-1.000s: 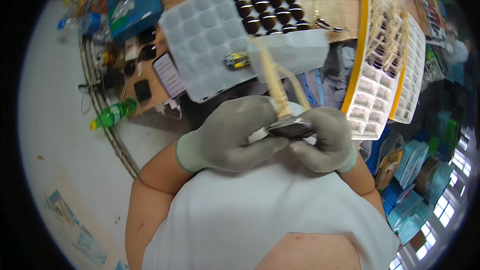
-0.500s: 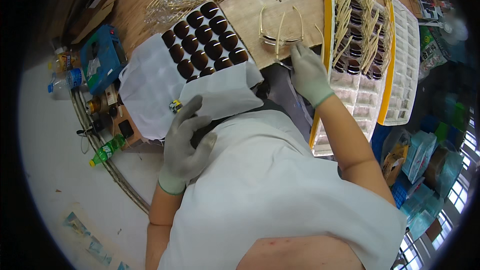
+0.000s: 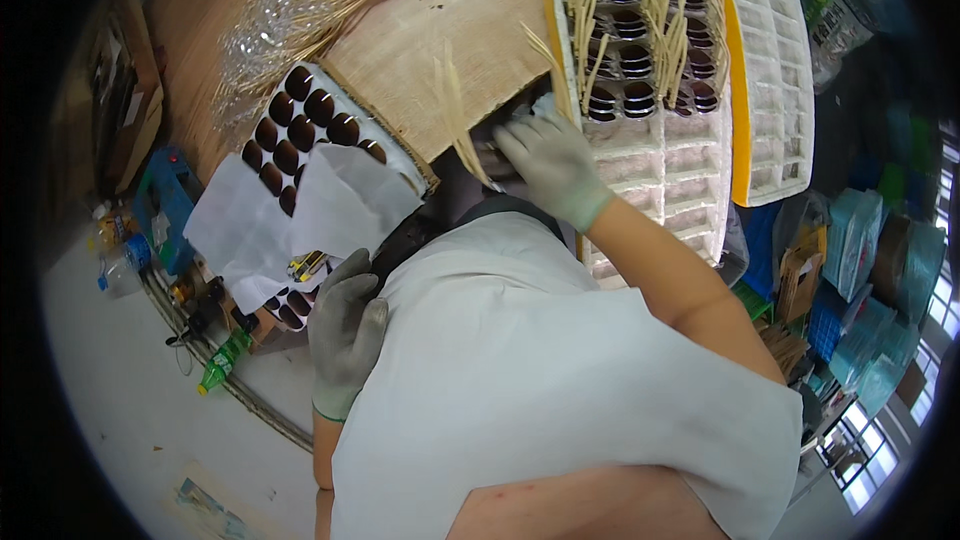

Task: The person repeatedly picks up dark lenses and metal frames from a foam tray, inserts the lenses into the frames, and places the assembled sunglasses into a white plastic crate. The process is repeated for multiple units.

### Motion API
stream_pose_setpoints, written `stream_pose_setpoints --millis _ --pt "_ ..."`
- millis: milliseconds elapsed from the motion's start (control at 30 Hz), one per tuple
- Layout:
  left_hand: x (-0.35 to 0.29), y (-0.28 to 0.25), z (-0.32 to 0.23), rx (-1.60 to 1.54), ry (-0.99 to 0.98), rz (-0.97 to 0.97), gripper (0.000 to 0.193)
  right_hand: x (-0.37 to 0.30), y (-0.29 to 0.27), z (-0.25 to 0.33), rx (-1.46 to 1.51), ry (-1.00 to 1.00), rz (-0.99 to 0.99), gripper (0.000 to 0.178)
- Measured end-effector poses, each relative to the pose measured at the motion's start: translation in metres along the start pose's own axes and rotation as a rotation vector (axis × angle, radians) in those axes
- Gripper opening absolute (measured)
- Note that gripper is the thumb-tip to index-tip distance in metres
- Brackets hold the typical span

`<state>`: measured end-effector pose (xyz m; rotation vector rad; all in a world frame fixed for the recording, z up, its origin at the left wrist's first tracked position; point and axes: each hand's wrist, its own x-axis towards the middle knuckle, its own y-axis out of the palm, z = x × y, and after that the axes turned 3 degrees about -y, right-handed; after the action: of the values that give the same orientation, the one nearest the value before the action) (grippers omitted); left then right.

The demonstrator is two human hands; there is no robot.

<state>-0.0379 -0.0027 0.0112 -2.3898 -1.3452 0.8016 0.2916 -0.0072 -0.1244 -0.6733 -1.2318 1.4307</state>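
Over the dark gap at the bench's front edge, my right hand (image 3: 555,165) in a pale glove has its fingers curled at a pair of glasses (image 3: 460,130) with straw-coloured temples. The temples stick up, smeared by motion, and the fingers partly hide the front of the frame. Low at the left, my gloved left hand (image 3: 345,335) hangs by my shirt, thumb apart from the loosely bent fingers, holding nothing. Close above it lies a small yellow and black item (image 3: 308,265) beside white sheets (image 3: 350,200). These sheets partly cover a tray of dark brown lenses (image 3: 320,107).
On the right, a yellow-edged white compartment tray (image 3: 660,165) holds rows of sunglasses (image 3: 637,60) with straw-coloured temples. Another white tray (image 3: 775,70) stands beyond it. A bare wooden board (image 3: 450,35) lies mid-bench. Plastic-wrapped temples (image 3: 300,25), a blue box (image 3: 165,205) and a green bottle (image 3: 225,360) are leftward.
The glasses have left the wooden board and moved toward me with my right hand. My left hand has dropped slightly. The head view has shifted, and the white sheets lie differently over the lenses.
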Motion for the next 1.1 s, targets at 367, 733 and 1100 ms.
stream_pose_setpoints --millis 367,733,1100 --pt "0.035 0.028 -0.029 0.068 0.111 0.160 0.025 -0.148 0.001 -0.095 -0.373 0.361 0.237 0.033" --pt "0.035 0.035 -0.032 -0.010 0.017 0.158 0.027 -0.092 -0.039 -0.072 -0.359 0.723 0.470 0.028" --pt "-0.006 0.018 0.011 -0.216 -0.136 0.035 0.030 -0.119 0.021 -0.038 -0.146 0.928 -0.103 0.120"
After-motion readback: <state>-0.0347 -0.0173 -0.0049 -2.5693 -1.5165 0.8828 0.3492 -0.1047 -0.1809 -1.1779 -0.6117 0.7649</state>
